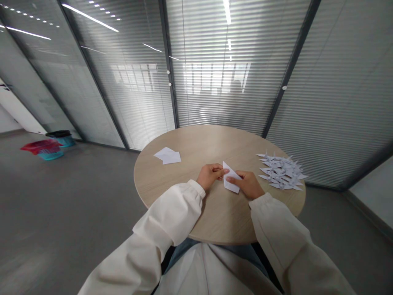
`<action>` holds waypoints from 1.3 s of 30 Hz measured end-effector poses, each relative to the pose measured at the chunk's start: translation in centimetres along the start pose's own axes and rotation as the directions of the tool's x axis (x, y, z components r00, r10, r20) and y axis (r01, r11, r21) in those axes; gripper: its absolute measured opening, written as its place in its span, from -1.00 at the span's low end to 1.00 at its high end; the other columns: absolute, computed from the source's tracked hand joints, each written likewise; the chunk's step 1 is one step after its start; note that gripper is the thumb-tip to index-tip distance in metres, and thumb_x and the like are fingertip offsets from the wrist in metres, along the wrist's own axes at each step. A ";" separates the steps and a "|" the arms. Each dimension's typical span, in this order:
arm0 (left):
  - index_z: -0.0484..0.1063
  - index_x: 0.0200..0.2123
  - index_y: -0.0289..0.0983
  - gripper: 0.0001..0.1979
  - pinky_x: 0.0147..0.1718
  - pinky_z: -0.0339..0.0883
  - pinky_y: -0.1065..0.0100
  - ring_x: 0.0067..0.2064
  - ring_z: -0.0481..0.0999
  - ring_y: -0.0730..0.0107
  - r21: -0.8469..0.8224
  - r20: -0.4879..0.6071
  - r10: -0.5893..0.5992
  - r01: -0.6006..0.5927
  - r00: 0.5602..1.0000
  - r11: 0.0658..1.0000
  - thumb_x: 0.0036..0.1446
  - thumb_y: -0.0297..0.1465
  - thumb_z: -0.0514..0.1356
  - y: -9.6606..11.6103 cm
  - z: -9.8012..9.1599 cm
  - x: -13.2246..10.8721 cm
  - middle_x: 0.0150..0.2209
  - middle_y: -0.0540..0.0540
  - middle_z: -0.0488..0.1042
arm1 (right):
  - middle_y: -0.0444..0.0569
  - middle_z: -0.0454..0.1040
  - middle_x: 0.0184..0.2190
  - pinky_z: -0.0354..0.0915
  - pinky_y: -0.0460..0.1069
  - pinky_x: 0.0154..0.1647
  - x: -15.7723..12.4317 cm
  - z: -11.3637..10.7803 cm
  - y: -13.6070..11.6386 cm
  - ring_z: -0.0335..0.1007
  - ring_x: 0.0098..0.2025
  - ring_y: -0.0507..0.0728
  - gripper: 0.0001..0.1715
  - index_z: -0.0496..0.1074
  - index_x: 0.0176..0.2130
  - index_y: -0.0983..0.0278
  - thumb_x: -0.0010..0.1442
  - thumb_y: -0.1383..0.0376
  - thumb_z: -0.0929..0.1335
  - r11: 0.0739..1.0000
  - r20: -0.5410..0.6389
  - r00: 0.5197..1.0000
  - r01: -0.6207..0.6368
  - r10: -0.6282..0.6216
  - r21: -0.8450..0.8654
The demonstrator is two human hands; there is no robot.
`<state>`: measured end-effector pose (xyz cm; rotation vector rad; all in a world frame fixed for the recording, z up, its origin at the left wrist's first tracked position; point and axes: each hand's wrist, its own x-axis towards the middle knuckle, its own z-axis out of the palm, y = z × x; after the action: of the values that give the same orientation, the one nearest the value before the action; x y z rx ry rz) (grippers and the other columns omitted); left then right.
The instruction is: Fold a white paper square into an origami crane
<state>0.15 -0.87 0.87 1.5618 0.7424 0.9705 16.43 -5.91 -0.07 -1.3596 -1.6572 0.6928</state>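
Seen from the head camera, a person's left hand (210,176) and right hand (247,185) gripped a folded white paper (230,178) between them, fingers clamped on opposite sides, over the middle of a round wooden table (215,143). The paper's long axis slanted across the view, its sharp tip pointing away and to the left, toward the table's far rim. A heap of paper cranes (281,172) lay to the right, loose white paper sheets (167,155) to the left, before slatted glass partitions (221,82).
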 end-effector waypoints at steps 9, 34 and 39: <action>0.45 -0.54 -0.37 -0.64 -0.56 0.09 0.49 -0.56 0.23 0.58 0.264 -0.057 0.111 -0.092 0.992 0.960 -0.06 -0.13 0.18 0.0 -0.2 -0.4 -0.63 0.04 0.31 | -0.14 0.39 -0.58 0.09 -0.13 -0.56 0.0 0.1 -0.1 0.24 -0.54 0.03 -0.62 0.51 -0.42 0.37 -0.04 0.08 0.38 0.999 0.073 0.997 -0.005 0.002 0.045; 0.26 -0.57 -0.29 -0.66 -0.39 0.13 0.44 -0.43 0.25 0.48 0.639 0.107 0.330 -0.319 0.938 0.700 0.14 -0.20 0.02 1.0 -0.5 -0.7 -0.54 0.01 0.27 | -0.11 0.42 -0.54 0.15 -0.11 -0.49 0.2 0.0 0.0 0.28 -0.48 0.06 -0.57 0.51 -0.39 0.40 -0.03 0.05 0.37 0.997 0.075 0.997 -0.002 -0.004 0.077; 0.28 -0.53 -0.29 -0.65 -0.43 0.11 0.44 -0.46 0.25 0.48 0.606 0.082 0.269 -0.262 0.960 0.751 0.15 -0.17 -0.02 1.0 -0.3 -0.7 -0.55 0.03 0.27 | -0.10 0.43 -0.53 0.18 -0.10 -0.47 0.2 -0.1 -0.2 0.29 -0.47 0.07 -0.57 0.52 -0.36 0.39 -0.03 0.06 0.37 0.997 0.039 0.999 0.001 -0.004 0.076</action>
<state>-0.48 -1.56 1.67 2.2887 0.9166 0.9944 16.43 -5.83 0.22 -1.2978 -1.6468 0.7778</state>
